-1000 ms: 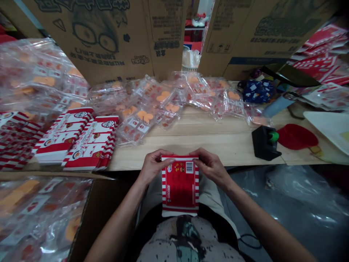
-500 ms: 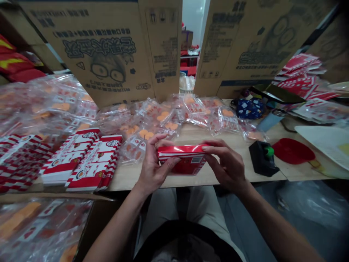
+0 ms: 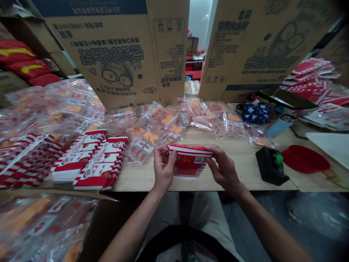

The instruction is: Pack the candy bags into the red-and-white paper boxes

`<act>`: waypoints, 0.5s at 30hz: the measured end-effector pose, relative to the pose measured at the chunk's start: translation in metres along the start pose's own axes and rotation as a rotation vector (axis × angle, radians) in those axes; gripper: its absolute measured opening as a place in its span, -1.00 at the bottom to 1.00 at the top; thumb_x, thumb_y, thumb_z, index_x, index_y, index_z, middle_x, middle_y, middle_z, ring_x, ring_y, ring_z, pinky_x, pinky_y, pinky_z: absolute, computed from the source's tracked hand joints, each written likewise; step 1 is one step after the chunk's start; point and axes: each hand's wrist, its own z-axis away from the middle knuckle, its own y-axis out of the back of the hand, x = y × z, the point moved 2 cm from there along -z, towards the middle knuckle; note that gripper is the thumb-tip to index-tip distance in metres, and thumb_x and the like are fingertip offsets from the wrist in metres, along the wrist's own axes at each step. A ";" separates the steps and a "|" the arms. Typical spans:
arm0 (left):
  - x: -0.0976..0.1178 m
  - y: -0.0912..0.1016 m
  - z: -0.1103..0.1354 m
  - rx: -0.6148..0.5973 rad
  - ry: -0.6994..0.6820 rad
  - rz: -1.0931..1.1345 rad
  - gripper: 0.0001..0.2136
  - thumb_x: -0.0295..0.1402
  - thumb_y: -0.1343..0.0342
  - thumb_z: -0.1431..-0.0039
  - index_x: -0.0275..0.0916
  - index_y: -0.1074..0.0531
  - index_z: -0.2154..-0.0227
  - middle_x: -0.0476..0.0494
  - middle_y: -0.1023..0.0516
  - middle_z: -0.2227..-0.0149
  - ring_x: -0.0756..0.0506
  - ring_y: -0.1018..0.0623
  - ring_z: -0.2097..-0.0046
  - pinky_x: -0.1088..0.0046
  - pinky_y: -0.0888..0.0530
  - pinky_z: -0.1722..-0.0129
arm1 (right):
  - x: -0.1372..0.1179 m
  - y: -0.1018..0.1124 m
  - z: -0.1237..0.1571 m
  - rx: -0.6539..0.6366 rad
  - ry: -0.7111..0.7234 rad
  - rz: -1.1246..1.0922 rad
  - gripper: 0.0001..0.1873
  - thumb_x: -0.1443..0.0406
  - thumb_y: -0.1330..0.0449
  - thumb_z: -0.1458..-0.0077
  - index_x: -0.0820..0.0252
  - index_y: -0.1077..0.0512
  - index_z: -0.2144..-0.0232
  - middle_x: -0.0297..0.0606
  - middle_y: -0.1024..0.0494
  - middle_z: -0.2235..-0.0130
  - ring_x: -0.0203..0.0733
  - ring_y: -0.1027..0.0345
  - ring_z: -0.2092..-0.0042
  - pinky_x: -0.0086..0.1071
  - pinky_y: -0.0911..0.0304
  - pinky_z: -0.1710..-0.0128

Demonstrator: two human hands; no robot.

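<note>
I hold a red and white striped paper bag (image 3: pixel 189 163) over the near edge of the wooden table (image 3: pixel 234 171). Its top edge faces up and away from me, with a barcode on the side toward me. My left hand (image 3: pixel 163 168) pinches the bag's left end and my right hand (image 3: pixel 225 168) pinches its right end. Both hands are closed on the bag. Clear packets with orange pieces (image 3: pixel 152 125) lie spread on the table just beyond the bag.
Stacks of flat striped bags (image 3: pixel 92 160) lie at the left, with more clear packets (image 3: pixel 40 112) behind. A black tape dispenser (image 3: pixel 269 165), a red scoop (image 3: pixel 304 159) and a white tray (image 3: pixel 331 143) sit right. Large cardboard boxes (image 3: pixel 122 54) stand behind. A box of packets (image 3: pixel 35 225) is lower left.
The bag rose from my lap to the table edge and tipped from upright and flat to top edge up. My view lifted toward the boxes.
</note>
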 end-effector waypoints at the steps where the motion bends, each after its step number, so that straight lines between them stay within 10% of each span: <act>1: -0.001 0.000 0.000 0.019 -0.008 0.002 -0.69 -0.17 -0.29 -0.19 -0.14 -0.25 0.22 0.04 -0.39 0.33 0.03 -0.42 0.33 0.56 -0.39 0.29 | 0.000 -0.001 0.000 -0.001 0.002 -0.004 -0.57 0.44 -0.08 -0.30 0.02 -0.29 -0.17 -0.12 -0.48 -0.04 -0.11 -0.44 -0.02 -0.27 -0.43 0.06; 9: 0.004 0.014 -0.001 0.072 -0.024 -0.077 -0.75 -0.24 -0.31 -0.17 -0.19 -0.49 0.14 -0.06 -0.57 0.25 -0.03 -0.55 0.22 0.46 -0.51 0.16 | -0.003 -0.005 -0.002 -0.001 0.000 0.000 -0.58 0.45 -0.10 -0.29 0.02 -0.32 -0.14 -0.15 -0.51 -0.01 -0.14 -0.46 0.01 -0.30 -0.44 0.08; 15: 0.008 0.031 -0.008 0.018 -0.277 -0.318 -0.85 -0.27 -0.30 -0.19 -0.18 -0.54 0.22 -0.11 -0.60 0.17 -0.11 -0.58 0.07 0.32 -0.50 -0.01 | -0.008 -0.003 -0.009 -0.062 0.048 0.037 -0.54 0.44 -0.07 -0.30 0.00 -0.30 -0.19 -0.12 -0.51 -0.05 -0.10 -0.46 -0.04 -0.25 -0.45 0.05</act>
